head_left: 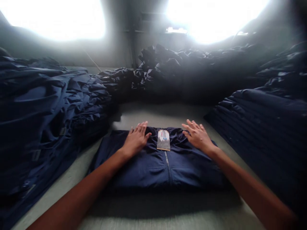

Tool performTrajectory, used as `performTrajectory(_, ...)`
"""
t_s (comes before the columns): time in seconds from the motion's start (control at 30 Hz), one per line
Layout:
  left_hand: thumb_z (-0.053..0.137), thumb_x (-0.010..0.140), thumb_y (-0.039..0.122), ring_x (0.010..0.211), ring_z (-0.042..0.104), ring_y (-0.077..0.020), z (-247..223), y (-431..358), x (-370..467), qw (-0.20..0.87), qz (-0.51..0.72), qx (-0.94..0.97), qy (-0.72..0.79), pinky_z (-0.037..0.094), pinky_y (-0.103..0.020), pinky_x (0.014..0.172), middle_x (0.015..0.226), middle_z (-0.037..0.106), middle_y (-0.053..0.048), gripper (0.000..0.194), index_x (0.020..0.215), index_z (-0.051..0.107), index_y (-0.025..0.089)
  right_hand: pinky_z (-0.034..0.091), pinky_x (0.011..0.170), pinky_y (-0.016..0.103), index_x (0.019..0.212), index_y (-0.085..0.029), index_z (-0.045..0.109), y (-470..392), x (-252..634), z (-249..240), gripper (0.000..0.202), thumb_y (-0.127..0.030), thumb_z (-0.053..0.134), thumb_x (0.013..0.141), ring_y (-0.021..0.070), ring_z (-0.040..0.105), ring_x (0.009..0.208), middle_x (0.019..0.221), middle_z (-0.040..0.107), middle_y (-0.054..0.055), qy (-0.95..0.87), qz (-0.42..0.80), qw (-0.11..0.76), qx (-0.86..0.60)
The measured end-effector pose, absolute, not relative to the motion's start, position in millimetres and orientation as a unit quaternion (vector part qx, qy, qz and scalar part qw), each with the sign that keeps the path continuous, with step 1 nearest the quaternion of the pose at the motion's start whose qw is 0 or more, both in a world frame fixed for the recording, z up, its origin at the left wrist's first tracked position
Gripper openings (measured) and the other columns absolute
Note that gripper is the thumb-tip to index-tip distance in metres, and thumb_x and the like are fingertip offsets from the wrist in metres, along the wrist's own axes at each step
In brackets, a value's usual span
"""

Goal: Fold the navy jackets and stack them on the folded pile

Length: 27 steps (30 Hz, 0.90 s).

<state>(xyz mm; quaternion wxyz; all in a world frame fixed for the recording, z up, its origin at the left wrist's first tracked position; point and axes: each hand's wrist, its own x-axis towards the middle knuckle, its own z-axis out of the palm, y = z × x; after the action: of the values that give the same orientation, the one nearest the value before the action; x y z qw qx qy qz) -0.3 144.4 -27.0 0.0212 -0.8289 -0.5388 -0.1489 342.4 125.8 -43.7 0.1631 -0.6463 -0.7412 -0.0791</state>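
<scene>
- Under two patches of glare (52, 19), a dark heap of cloth (153, 70) sinks into shadow, its pieces hard to separate.
- Cloth stacks at left (35, 105) and right run past the frame edges.
- Forearms (100, 179) cover parts of the garment's sides; the small print on its tag (163, 140) is unreadable.
- The navy garment (146, 169) lies folded on the surface (158, 111), tag between the two sets of fingers.
- Left hand (136, 139) and right hand (198, 135): fingers spread, released, near its far edge; right-hand contact, I cannot tell.
</scene>
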Motion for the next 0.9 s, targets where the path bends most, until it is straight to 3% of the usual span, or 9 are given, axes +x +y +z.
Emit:
performTrajectory(0.1, 0.026, 0.108, 0.054, 0.161, 0.018, -0.0354, -26.5, 164.0, -30.3, -0.003, -0.096, -0.779, -0.62, 0.016, -0.068, 0.125, 0.174, 0.021, -0.011, 0.07, 0.169, 0.016, 0.02, 0.022, 0.121, 0.071, 0.158, -0.03, 0.047, 137.0, 380.6, -61.2, 0.054, -0.045, 0.033, 0.108, 0.0375, 0.025, 0.158, 0.171, 0.03, 0.008, -0.697, -0.045, 0.104, -0.708)
performTrajectory(0.17, 0.025, 0.108, 0.054, 0.161, 0.015, -0.0354, -32.9, 175.0, -47.8, -0.025, -0.057, -0.756, -0.652, 0.013, -0.069, 0.125, 0.173, 0.023, -0.012, 0.069, 0.168, 0.021, 0.019, 0.027, 0.121, 0.068, 0.157, -0.028, 0.048, 141.0, 396.1, -75.1, 0.054, -0.043, 0.03, 0.109, 0.0363, 0.029, 0.157, 0.169, 0.035, 0.009, -0.687, -0.01, 0.084, -0.721)
performTrajectory(0.33, 0.02, 0.107, 0.054, 0.159, 0.021, -0.0374, -53.9, 189.1, -65.0, -0.043, -0.025, -0.749, -0.661, 0.012, -0.07, 0.125, 0.171, 0.028, -0.017, 0.066, 0.161, 0.039, 0.021, 0.033, 0.123, 0.045, 0.152, -0.016, 0.054, 145.6, 403.0, -89.5, 0.054, -0.04, 0.035, 0.108, 0.0305, 0.043, 0.148, 0.156, 0.054, 0.013, -0.716, -0.022, 0.112, -0.688)
performTrajectory(0.6, 0.019, 0.106, 0.058, 0.157, 0.026, -0.0394, -64.5, 198.5, -70.2, -0.036, -0.042, -0.754, -0.654, 0.013, -0.071, 0.124, 0.17, 0.03, -0.018, 0.069, 0.16, 0.04, 0.022, 0.041, 0.111, 0.041, 0.143, -0.02, 0.062, 133.7, 392.0, -71.6, 0.047, -0.041, 0.041, 0.106, 0.0305, 0.057, 0.129, 0.14, 0.063, 0.014, -0.694, -0.056, 0.124, -0.707)
performTrajectory(0.77, 0.02, 0.105, 0.057, 0.157, 0.025, -0.0394, -56.1, 194.3, -66.2, -0.031, -0.024, -0.755, -0.655, 0.019, -0.07, 0.122, 0.169, 0.031, -0.019, 0.069, 0.161, 0.039, 0.021, 0.043, 0.102, 0.039, 0.135, -0.017, 0.063, 109.5, 377.4, -50.1, 0.041, -0.038, 0.04, 0.107, 0.0306, 0.06, 0.123, 0.13, 0.068, 0.015, -0.687, -0.08, 0.059, -0.719)
performTrajectory(0.9, 0.029, 0.101, 0.062, 0.142, 0.047, -0.0419, -35.5, 174.8, -62.5, -0.026, 0.013, -0.799, -0.6, 0.035, -0.06, 0.116, 0.155, 0.049, -0.023, 0.072, 0.155, 0.048, 0.019, 0.045, 0.094, 0.036, 0.119, -0.016, 0.069, 61.4, 380.3, -35.6, 0.032, -0.033, 0.045, 0.105, 0.0287, 0.069, 0.108, 0.115, 0.074, 0.016, -0.682, -0.046, 0.03, -0.73)
